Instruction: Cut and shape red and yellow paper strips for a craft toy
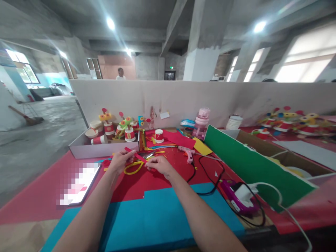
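Note:
Stretched between my two hands is a narrow strip of red paper [140, 157]. My left hand [121, 160] pinches its far left end, and my right hand [159, 165] pinches the other end. Just below and behind the strip lie scissors with yellow handles [134, 170], their metal blades pointing right. A pink glue gun [187, 153] rests to the right of my hands, its black cord trailing toward me. Farther back stands a red and white paper cup [159, 135].
At the back left, a white box [105, 150] holds several paper-cup figures. A tablet [82, 183] lies left of my arm, blue sheets [154, 217] in front of me. On the right are a green-sided box [252, 164], a purple power strip [240, 197] and loose cords.

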`<state>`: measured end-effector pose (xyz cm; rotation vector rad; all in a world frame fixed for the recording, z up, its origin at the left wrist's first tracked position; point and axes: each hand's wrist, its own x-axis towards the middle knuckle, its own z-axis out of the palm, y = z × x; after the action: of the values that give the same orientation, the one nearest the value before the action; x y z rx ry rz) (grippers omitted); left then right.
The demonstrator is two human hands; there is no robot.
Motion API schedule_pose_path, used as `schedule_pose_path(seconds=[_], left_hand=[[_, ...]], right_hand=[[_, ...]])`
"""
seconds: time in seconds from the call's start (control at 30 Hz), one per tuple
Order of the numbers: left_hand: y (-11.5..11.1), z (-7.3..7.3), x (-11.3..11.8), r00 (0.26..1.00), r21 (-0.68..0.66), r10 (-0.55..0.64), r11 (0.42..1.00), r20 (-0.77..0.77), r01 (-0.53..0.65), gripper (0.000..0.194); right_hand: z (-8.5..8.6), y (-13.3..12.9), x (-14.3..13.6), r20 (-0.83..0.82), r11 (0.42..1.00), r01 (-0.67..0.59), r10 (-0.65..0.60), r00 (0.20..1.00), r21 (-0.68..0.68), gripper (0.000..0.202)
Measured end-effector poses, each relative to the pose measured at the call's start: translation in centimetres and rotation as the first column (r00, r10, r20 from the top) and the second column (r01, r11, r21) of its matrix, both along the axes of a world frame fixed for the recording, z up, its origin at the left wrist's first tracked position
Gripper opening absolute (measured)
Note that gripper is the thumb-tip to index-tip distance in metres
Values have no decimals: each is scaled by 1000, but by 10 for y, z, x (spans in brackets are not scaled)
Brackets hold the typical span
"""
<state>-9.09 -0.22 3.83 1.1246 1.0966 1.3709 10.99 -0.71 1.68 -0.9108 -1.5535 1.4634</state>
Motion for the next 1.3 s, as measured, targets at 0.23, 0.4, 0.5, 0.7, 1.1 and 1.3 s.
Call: schedule_pose_path(seconds=[0.23, 0.4, 0.5, 0.7, 1.1, 1.3], left_hand=[[4, 0, -15, 936, 192, 310, 941, -166, -277, 31], [-6, 8, 2, 528, 685, 579, 728, -622, 8, 22], [-11, 0, 22, 314, 523, 420, 724, -851, 449, 18], [-15, -12, 31, 124, 412, 405, 770, -906, 488, 14], [-10, -6, 17, 79, 392, 401, 805, -913, 445, 15], [-5, -12, 17, 107, 395, 391, 801, -914, 451, 19]], right_hand=[[4, 5, 10, 309, 967, 57, -135, 941, 248, 19], [11, 0, 14, 631, 806, 47, -497, 596, 590, 17], [12, -7, 7, 683, 756, -98, -519, 514, 647, 17], [10, -12, -2, 666, 677, -206, -537, 518, 706, 17], [8, 0, 12, 604, 617, -210, -544, 582, 758, 14], [5, -1, 9, 553, 616, -173, -502, 665, 768, 19]])
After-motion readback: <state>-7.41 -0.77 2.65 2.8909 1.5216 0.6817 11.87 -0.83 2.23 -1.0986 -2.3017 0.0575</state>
